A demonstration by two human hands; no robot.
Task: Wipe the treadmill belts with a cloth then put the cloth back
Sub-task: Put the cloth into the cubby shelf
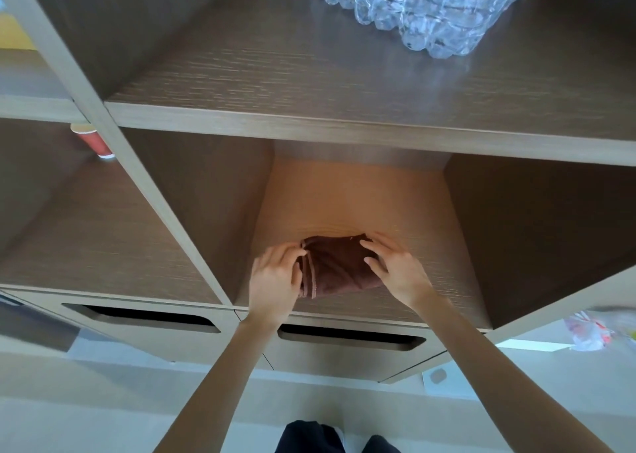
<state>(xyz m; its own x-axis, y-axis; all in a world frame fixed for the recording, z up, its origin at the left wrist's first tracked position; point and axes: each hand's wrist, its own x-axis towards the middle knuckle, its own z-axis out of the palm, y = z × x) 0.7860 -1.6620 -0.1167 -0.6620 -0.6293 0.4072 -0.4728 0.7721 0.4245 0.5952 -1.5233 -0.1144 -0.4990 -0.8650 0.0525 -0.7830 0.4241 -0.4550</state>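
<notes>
A folded dark brown cloth (335, 266) lies on the floor of the middle cubby of a wooden shelf unit (344, 125). My left hand (275, 280) grips the cloth's left, hemmed edge with curled fingers. My right hand (395, 270) rests on the cloth's right side, fingers spread and nearly straight over its top. Both arms reach in from below. No treadmill is in view.
A pack of clear plastic bottles (430, 8) sits on the shelf above. A red paper cup (94, 141) stands in the left cubby. Below the cubby are drawers with slot handles (351, 337). A crumpled plastic bag (592, 332) lies at the right. Pale floor lies below.
</notes>
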